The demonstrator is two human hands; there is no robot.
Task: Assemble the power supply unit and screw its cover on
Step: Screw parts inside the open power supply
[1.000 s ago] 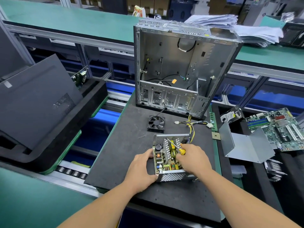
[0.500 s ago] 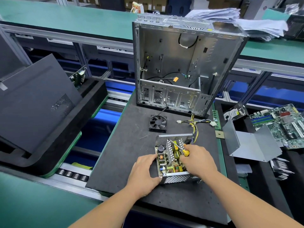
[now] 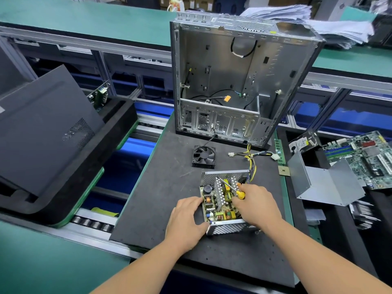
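The open power supply unit (image 3: 220,200) lies on the black foam mat (image 3: 161,187), its circuit board and heat sinks exposed, with no cover on top. My left hand (image 3: 186,217) grips its left near corner. My right hand (image 3: 256,204) holds a yellow-handled screwdriver (image 3: 230,186) whose shaft slants up-left over the board. The bent grey metal cover (image 3: 324,183) lies to the right, off the mat. Yellow and black cables (image 3: 251,158) run from the unit's far right corner.
An empty computer case (image 3: 239,81) stands upright at the mat's far edge. A black fan (image 3: 204,156) lies in front of it. A motherboard (image 3: 364,155) sits far right, a black side panel (image 3: 46,128) leans at left. Roller conveyor gaps flank the mat.
The view has shifted slightly. Both hands stay on the unit, and the screwdriver keeps about the same slant over the board.
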